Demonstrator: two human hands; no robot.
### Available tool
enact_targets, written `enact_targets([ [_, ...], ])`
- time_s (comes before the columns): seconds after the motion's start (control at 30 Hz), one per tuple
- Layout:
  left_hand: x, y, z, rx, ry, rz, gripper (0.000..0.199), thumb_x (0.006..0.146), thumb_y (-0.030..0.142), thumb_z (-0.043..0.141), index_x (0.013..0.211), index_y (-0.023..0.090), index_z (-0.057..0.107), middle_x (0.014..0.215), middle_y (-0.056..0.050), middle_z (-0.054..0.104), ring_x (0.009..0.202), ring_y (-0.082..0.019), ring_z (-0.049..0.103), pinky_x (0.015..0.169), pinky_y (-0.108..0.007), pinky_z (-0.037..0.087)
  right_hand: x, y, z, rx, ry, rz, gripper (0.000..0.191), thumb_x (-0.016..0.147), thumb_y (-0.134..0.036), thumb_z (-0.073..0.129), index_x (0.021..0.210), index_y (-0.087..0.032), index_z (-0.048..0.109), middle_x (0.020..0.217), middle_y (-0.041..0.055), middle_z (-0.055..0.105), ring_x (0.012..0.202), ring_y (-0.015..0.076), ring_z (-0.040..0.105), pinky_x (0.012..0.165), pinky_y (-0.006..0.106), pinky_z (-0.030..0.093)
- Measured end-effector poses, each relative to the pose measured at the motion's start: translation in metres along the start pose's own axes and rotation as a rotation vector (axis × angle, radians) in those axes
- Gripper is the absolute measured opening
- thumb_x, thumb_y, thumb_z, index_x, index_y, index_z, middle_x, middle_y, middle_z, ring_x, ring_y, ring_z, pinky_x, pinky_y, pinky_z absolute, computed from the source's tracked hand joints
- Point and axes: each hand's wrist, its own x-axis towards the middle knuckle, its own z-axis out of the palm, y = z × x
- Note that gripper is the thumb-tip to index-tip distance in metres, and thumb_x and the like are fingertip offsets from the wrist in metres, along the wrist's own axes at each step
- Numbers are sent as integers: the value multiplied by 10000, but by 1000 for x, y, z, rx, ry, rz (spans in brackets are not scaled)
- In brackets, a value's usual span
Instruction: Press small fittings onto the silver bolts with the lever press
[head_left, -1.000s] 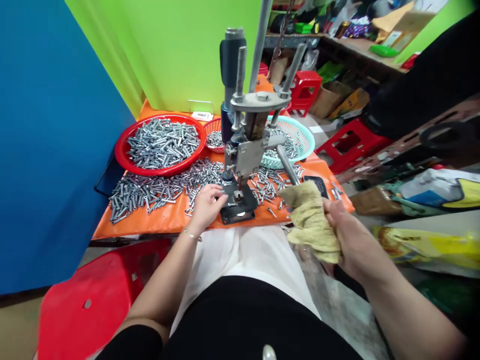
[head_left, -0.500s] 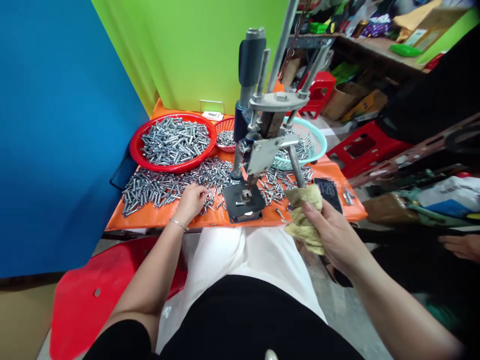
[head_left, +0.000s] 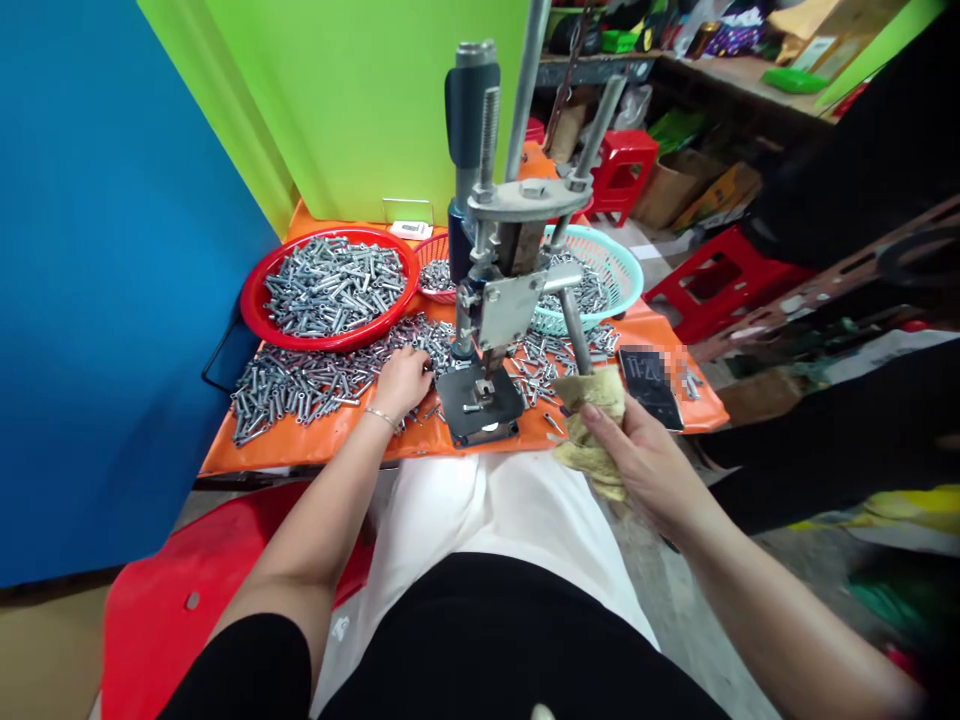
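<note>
1. A red basin is holding heaped metal pins; a red basket and turquoise basket are holding metal parts.
2. The left hand is curling at loose pins; I cannot tell whether its fingers are grasping any.
3. The right hand is gripping a cloth around the lever.
4. One pin is lying on the press plate.

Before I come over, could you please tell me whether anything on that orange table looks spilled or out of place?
Possibly: loose metal parts lie heaped directly on the orange table, in front of the red basin rather than inside it. They look spilled, though this may be deliberate. No damage shows.
</note>
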Motion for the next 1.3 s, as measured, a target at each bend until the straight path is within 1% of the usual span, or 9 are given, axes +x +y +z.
enact_targets([
  [0.17,11,10,2,9,-63,-6,134,883,171,594,945,177,712,1059,-129,641,1096,-304,597,989,-421,500,-2,-2,2,-10,25,-8,546,812,-665,712,1121,-226,613,829,12,613,672,142,550,589,249,470],
  [0.3,7,2,2,-10,-85,53,169,848,124,590,964,182,698,1080,-132,617,1067,-312,591,976,-445,497,-1,-2,2,-11,20,-13,547,807,-667,710,1120,-228,615,827,11,601,668,144,532,585,256,455],
  [0.57,1,-7,4,43,-71,56,163,837,134,587,941,189,700,1057,-128,608,1058,-316,577,949,-448,495,0,-1,2,19,15,-16,536,794,-668,726,1081,-232,604,800,-1,595,651,139,533,582,258,462],
  [0.73,4,5,5,-18,14,77,215,851,119,586,1017,211,687,1087,-120,623,1096,-312,570,952,-450,491,1,4,3,75,17,1,524,794,-646,745,1099,-245,604,820,-8,599,657,136,562,589,258,487],
  [0.87,7,5,8,-64,34,110,92,869,157,620,887,223,681,1056,-103,654,1118,-312,570,963,-456,480,3,7,5,89,35,4,508,799,-643,739,1095,-252,604,822,-1,623,645,143,571,591,269,493],
  [0.97,5,3,6,-164,87,134,93,858,139,611,824,215,653,996,-79,676,1065,-276,597,952,-419,482,3,8,6,90,40,-5,510,804,-643,731,1107,-252,605,789,-6,613,620,140,554,580,269,484],
  [1.13,-23,33,-1,-515,233,66,75,848,158,587,883,201,638,832,-9,662,782,-171,602,778,-308,506,5,10,5,82,22,-29,498,812,-628,733,1095,-239,604,793,-9,585,651,132,548,582,251,471],
  [1.2,-37,51,-2,-609,195,138,103,860,171,589,933,207,651,853,-9,672,788,-166,609,771,-301,512,6,11,5,74,30,-40,491,818,-628,728,1082,-234,603,804,-7,584,663,129,546,590,250,473],
  [1.3,-47,69,2,-653,172,256,66,885,172,605,913,213,650,917,-38,681,905,-194,631,855,-341,522,7,11,4,82,18,-29,493,821,-631,727,1087,-237,597,835,-5,601,676,128,563,607,254,487],
])
